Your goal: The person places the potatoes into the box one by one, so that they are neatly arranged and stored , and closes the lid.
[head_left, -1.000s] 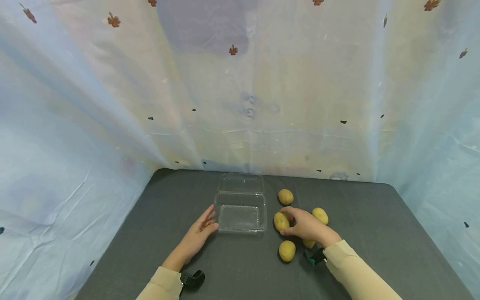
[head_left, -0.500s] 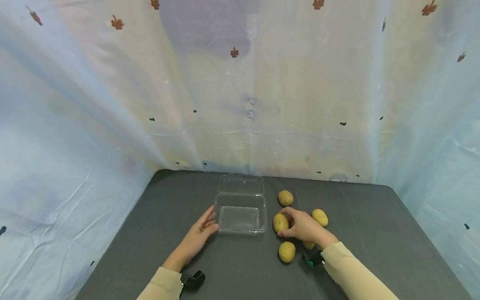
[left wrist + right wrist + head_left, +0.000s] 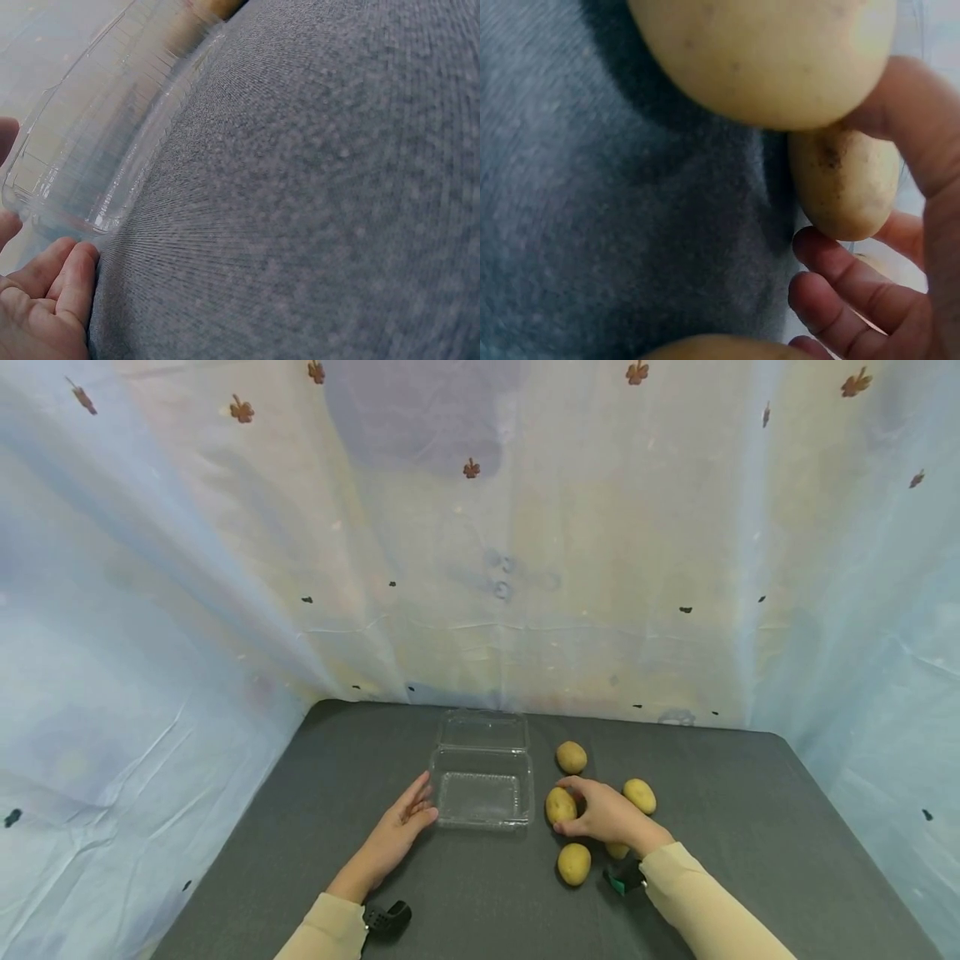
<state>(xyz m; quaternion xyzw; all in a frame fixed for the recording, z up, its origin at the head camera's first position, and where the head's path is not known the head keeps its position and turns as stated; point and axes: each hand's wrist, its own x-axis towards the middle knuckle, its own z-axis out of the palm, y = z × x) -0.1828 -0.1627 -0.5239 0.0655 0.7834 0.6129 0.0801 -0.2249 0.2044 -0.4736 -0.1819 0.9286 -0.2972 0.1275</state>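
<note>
My right hand (image 3: 611, 814) has its thumb and fingers round a yellow potato (image 3: 559, 806), close to the table. In the right wrist view that potato (image 3: 844, 184) shows between thumb and fingers, partly hidden by a nearer potato (image 3: 765, 60). A clear plastic clamshell box (image 3: 480, 797) lies to its left with the lid (image 3: 483, 729) folded back. Beside the box's left wall is my left hand (image 3: 390, 835), fingers extended and fingertips right at the rim. The left wrist view shows those fingers (image 3: 75, 274) near the box's corner.
Around my right hand lie more potatoes: one at the back (image 3: 572, 757), one in front (image 3: 574, 864), one behind the wrist (image 3: 640, 796), and one mostly hidden under the hand (image 3: 618, 850). The dark grey table (image 3: 337, 760) meets a hanging patterned sheet (image 3: 570, 652).
My right hand and the potato in its fingers have shifted very slightly left. My left hand stays beside the box, and the head view has tilted a little.
</note>
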